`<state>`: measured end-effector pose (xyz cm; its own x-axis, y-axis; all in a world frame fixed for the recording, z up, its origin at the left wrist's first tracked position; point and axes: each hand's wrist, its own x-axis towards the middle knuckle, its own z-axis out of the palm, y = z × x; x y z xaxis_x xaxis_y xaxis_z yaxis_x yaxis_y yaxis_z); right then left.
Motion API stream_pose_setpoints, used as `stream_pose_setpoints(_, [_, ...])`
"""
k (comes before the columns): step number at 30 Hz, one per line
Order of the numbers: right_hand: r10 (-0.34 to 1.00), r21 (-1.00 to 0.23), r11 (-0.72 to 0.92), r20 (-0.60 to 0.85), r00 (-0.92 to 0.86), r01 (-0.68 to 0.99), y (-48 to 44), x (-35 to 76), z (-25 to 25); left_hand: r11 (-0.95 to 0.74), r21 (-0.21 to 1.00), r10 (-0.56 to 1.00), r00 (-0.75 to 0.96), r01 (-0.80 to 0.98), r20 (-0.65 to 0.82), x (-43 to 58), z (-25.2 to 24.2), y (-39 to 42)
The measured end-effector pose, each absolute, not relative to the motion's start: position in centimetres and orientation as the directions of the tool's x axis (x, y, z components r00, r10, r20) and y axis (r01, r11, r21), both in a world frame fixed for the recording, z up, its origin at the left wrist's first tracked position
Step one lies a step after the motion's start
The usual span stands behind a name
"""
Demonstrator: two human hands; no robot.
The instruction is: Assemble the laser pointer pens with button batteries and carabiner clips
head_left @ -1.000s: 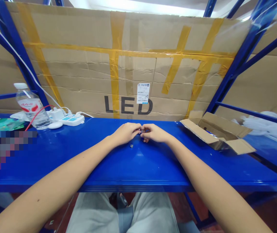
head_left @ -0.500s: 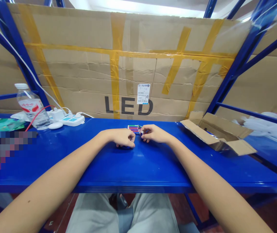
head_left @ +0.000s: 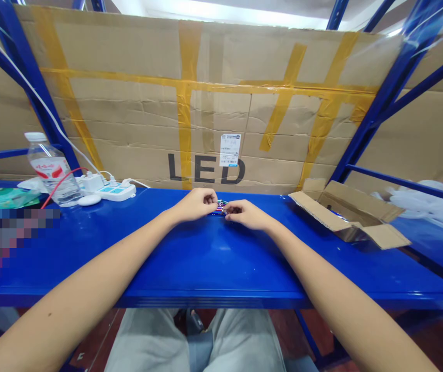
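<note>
A small row of slim, shiny coloured rods [head_left: 219, 212] lies on the blue table, partly hidden between my hands. Their kind is too small to make out. My left hand [head_left: 197, 204] is closed at the row's left side, fingertips curled at the rods and covering much of them. From the right, my right hand [head_left: 245, 214] is closed in a pinch at the rods' right end. A tiny light-coloured piece shows at its fingertips, but I cannot tell what it is.
On the right stands an open cardboard box [head_left: 324, 211] with its flaps out. A water bottle [head_left: 54, 173], a white power strip [head_left: 117, 191] and a red cable are at the left. A large cardboard sheet [head_left: 143, 119] rises behind the blue table [head_left: 213, 268].
My left hand has moved up and away from me, from in front of the rods onto their left side, covering more of them. My right hand stays almost in place.
</note>
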<state>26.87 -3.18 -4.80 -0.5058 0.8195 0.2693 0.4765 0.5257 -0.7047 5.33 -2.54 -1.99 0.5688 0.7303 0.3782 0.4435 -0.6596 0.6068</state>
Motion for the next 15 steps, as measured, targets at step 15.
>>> stream_pose_setpoints(15, [0.725, -0.476, 0.687, 0.488, -0.486, 0.549, -3.1, 26.0, -5.7, -0.625, 0.626, 0.758, 0.552, 0.466, 0.347, 6.1, -3.3, -2.6])
